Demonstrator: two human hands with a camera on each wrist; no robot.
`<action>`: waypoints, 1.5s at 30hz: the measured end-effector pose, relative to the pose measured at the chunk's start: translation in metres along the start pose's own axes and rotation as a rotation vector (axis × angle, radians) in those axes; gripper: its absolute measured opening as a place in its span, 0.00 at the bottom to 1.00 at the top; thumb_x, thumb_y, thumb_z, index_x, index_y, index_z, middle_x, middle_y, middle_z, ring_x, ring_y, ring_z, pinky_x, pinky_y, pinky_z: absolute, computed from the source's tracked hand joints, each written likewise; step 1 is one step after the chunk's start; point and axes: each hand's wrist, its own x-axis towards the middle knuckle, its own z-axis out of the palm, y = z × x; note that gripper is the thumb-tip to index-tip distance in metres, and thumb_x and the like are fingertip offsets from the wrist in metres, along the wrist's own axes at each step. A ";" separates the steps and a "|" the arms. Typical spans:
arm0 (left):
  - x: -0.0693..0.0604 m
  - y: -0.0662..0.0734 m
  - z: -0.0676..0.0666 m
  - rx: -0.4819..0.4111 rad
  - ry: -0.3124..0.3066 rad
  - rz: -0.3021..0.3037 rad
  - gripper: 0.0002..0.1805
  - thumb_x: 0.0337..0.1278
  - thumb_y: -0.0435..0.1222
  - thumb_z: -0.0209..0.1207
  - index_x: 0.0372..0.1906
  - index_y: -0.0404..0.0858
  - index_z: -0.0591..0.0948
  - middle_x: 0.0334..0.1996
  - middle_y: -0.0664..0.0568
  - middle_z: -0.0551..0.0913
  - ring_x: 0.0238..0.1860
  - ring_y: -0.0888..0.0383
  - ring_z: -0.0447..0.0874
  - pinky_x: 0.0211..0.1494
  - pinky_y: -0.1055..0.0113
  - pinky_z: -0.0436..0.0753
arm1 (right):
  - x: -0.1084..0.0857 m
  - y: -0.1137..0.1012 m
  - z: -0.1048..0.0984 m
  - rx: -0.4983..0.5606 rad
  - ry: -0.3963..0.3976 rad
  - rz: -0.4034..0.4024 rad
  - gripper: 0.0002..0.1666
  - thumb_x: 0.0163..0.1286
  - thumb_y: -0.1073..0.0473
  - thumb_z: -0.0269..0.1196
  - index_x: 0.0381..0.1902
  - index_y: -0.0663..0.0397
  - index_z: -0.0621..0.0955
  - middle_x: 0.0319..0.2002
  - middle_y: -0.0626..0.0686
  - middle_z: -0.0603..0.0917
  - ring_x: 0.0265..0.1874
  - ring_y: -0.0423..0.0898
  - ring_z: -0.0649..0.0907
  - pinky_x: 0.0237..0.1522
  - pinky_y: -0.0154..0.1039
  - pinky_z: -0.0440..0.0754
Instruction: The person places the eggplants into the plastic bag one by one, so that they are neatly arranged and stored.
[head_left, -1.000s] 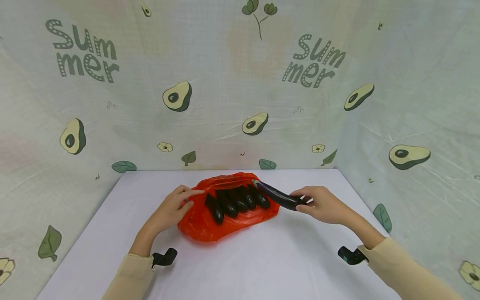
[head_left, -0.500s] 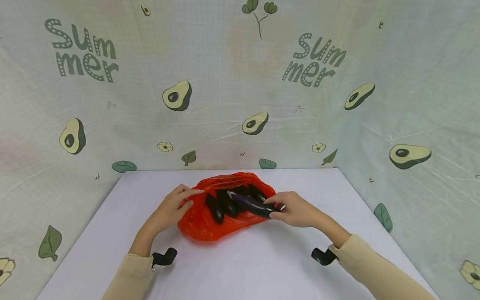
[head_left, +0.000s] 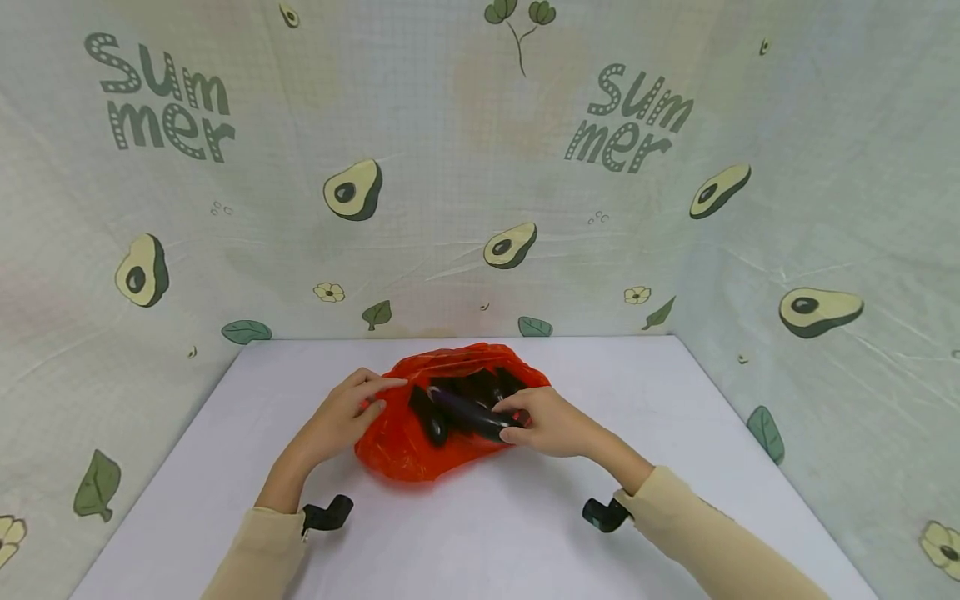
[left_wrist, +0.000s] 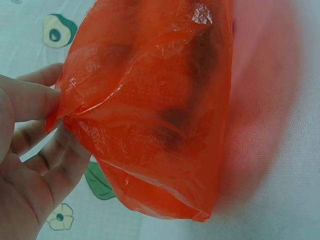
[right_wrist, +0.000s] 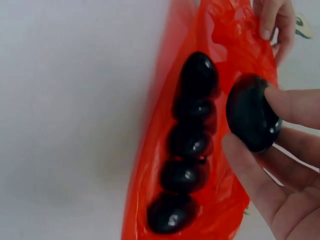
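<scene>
An open red plastic bag lies on its side on the white table, its mouth turned toward the person. My left hand pinches the bag's left edge between thumb and fingers, as the left wrist view confirms at the gathered bag film. In my right hand is a long dark eggplant, gripped near its thick end, its stem end pointing left over the bag. Several other eggplants lie side by side in the bag, thick ends outward. The held eggplant partly covers them in the head view.
The white table stretches in front of and beside the bag. Cloth with avocado prints rises behind the table and along both sides. A black wrist camera sits under the right sleeve, another black camera under the left.
My right hand has carried the eggplant leftward and slightly down, from the bag's right side to over its mouth. The left hand keeps its pinch on the bag in place.
</scene>
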 end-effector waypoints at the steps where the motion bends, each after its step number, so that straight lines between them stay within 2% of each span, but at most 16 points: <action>1: 0.000 0.000 0.000 0.000 0.000 -0.001 0.25 0.74 0.28 0.60 0.69 0.51 0.83 0.49 0.54 0.77 0.48 0.54 0.77 0.48 0.67 0.85 | 0.002 -0.002 0.002 0.005 0.001 0.004 0.19 0.72 0.57 0.71 0.58 0.54 0.88 0.49 0.49 0.89 0.39 0.44 0.81 0.39 0.34 0.82; 8: -0.001 -0.002 -0.001 -0.003 0.003 -0.002 0.25 0.74 0.28 0.60 0.69 0.51 0.83 0.51 0.54 0.77 0.51 0.54 0.78 0.51 0.67 0.86 | 0.016 -0.009 0.017 0.051 0.016 -0.004 0.18 0.71 0.57 0.71 0.57 0.54 0.88 0.44 0.48 0.89 0.39 0.44 0.81 0.38 0.34 0.83; 14: -0.001 -0.002 -0.001 0.002 0.012 0.006 0.25 0.74 0.27 0.61 0.69 0.51 0.83 0.50 0.54 0.77 0.50 0.54 0.78 0.50 0.67 0.86 | 0.025 -0.015 0.030 0.094 0.024 0.027 0.18 0.71 0.57 0.71 0.56 0.55 0.89 0.38 0.46 0.87 0.41 0.47 0.82 0.38 0.36 0.81; 19: -0.001 -0.001 -0.002 0.012 0.026 0.028 0.25 0.73 0.26 0.60 0.68 0.49 0.84 0.50 0.53 0.78 0.49 0.54 0.77 0.48 0.68 0.86 | 0.030 -0.021 0.040 0.104 0.040 0.047 0.18 0.71 0.56 0.71 0.57 0.54 0.89 0.29 0.44 0.82 0.35 0.44 0.79 0.33 0.35 0.78; 22: -0.001 0.000 -0.002 0.010 0.021 0.015 0.25 0.74 0.27 0.60 0.68 0.50 0.84 0.50 0.54 0.78 0.49 0.54 0.77 0.48 0.69 0.85 | 0.033 -0.024 0.047 0.115 0.049 0.049 0.18 0.71 0.56 0.71 0.57 0.54 0.89 0.27 0.44 0.80 0.31 0.42 0.77 0.31 0.34 0.77; 26: -0.002 0.000 -0.002 0.007 0.012 -0.004 0.25 0.75 0.27 0.60 0.68 0.51 0.83 0.50 0.54 0.77 0.51 0.54 0.78 0.50 0.69 0.85 | 0.037 -0.027 0.056 0.141 0.050 0.055 0.19 0.71 0.56 0.71 0.57 0.55 0.89 0.33 0.46 0.84 0.33 0.42 0.79 0.33 0.33 0.79; 30: -0.002 0.000 -0.003 0.021 0.019 0.016 0.24 0.74 0.27 0.60 0.68 0.50 0.83 0.50 0.54 0.78 0.50 0.55 0.77 0.50 0.68 0.85 | 0.041 -0.029 0.066 0.146 0.061 0.057 0.18 0.71 0.55 0.72 0.56 0.55 0.89 0.40 0.49 0.86 0.37 0.43 0.80 0.36 0.33 0.81; 35: -0.001 0.000 -0.003 0.029 0.021 0.042 0.24 0.74 0.27 0.60 0.68 0.50 0.83 0.49 0.54 0.78 0.48 0.56 0.77 0.48 0.67 0.84 | 0.048 -0.032 0.079 0.151 0.088 0.060 0.17 0.70 0.55 0.73 0.54 0.55 0.90 0.38 0.50 0.86 0.37 0.42 0.78 0.37 0.33 0.78; 42: -0.003 0.000 -0.005 0.026 0.010 0.033 0.24 0.74 0.27 0.60 0.68 0.50 0.84 0.49 0.54 0.78 0.47 0.56 0.77 0.48 0.67 0.84 | 0.053 -0.038 0.096 0.186 0.144 0.078 0.18 0.68 0.54 0.75 0.51 0.58 0.90 0.38 0.51 0.85 0.39 0.48 0.81 0.36 0.32 0.79; 45: -0.002 0.001 -0.005 0.018 0.005 0.038 0.25 0.74 0.27 0.60 0.68 0.50 0.84 0.48 0.54 0.78 0.47 0.55 0.76 0.47 0.66 0.83 | 0.052 -0.040 0.101 0.183 0.160 0.090 0.18 0.67 0.54 0.77 0.50 0.57 0.89 0.37 0.51 0.85 0.37 0.46 0.81 0.34 0.31 0.79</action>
